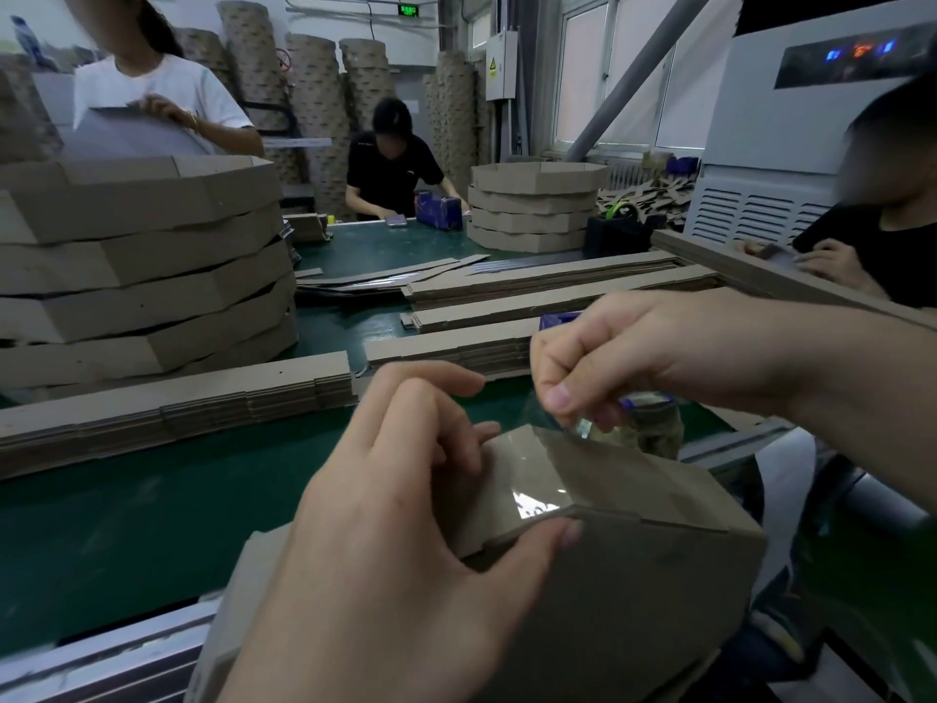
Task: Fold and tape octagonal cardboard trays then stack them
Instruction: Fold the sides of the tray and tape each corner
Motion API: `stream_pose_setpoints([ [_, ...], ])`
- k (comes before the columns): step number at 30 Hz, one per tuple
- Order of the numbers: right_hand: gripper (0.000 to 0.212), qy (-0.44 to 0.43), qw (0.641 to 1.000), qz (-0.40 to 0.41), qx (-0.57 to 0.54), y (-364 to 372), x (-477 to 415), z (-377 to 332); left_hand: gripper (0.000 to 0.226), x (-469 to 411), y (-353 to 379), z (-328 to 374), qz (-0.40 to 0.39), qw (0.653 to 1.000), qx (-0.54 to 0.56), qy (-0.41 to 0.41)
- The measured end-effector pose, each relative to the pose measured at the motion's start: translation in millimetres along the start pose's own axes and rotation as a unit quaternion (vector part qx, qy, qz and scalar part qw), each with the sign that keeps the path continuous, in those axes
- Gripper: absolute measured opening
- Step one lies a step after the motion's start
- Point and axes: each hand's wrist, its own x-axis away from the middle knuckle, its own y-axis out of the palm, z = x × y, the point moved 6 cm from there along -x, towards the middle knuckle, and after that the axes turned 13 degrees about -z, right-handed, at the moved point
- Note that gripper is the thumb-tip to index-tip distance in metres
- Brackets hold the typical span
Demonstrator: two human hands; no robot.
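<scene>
A brown cardboard tray wall [634,565] is folded at a corner, close to me at the bottom of the view. My left hand [405,499] grips that corner, thumb under the fold and fingers on top. A strip of clear tape [527,479] lies glossy over the corner joint. My right hand [634,357] pinches the tape's far end between thumb and forefinger, just above the cardboard. A blue tape dispenser [651,423] sits partly hidden behind my right hand.
A tall stack of folded octagonal trays [142,266] stands at the left; another stack [532,205] is farther back. Piles of flat cardboard strips [167,408] lie across the green table [127,525]. Three other people work around it.
</scene>
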Motion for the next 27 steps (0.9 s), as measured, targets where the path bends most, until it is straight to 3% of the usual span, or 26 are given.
stream_pose_setpoints([
  [7,0.020,-0.017,1.000,-0.010,-0.014,1.6,0.2,-3.0,0.052,1.2,3.7,-6.1,-0.004,0.999,0.008,-0.033],
  [18,0.020,0.025,0.999,-0.032,-0.032,5.6,1.0,10.5,0.035,0.5,1.7,3.6,-0.031,0.998,-0.061,-0.012],
  [27,0.019,0.081,0.997,-0.020,0.003,2.0,4.3,17.8,0.032,1.2,6.7,5.9,-0.043,0.998,-0.046,-0.004],
])
